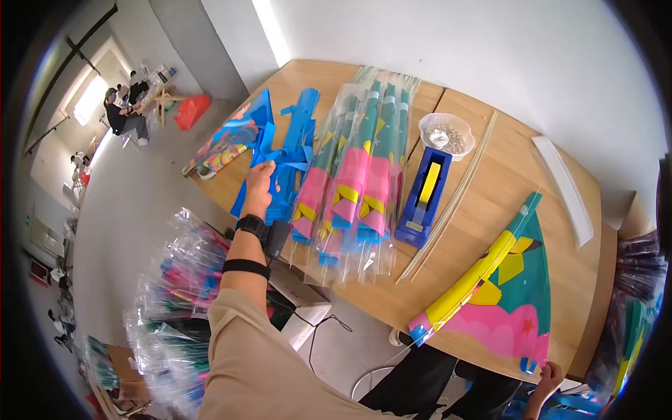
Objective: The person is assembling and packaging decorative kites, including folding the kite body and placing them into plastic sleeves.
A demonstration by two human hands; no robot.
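The colourful sheet (504,318), in pink, teal and yellow, lies at the lower right of the frame on the wooden tabletop (518,161); its left side is rolled into a tube. The right hand (549,379) is at its bottom corner, near the lower edge of the frame; I cannot tell if this grip is closed on the corner or only touches it. The blue strips (302,140) lie in a loose pile left of the upper centre, and the left hand (259,187) has its grip closed on some of them. Between the two, the wrapped bundles (364,175) rest in clear plastic, and to their right is the blue tape dispenser (423,199). Just above it stands a white bowl (465,126) with small pieces; thin sticks (458,192) lie beside. Plastic packages (164,308) fill the lower left, and a seated person (126,115) is at the upper left.
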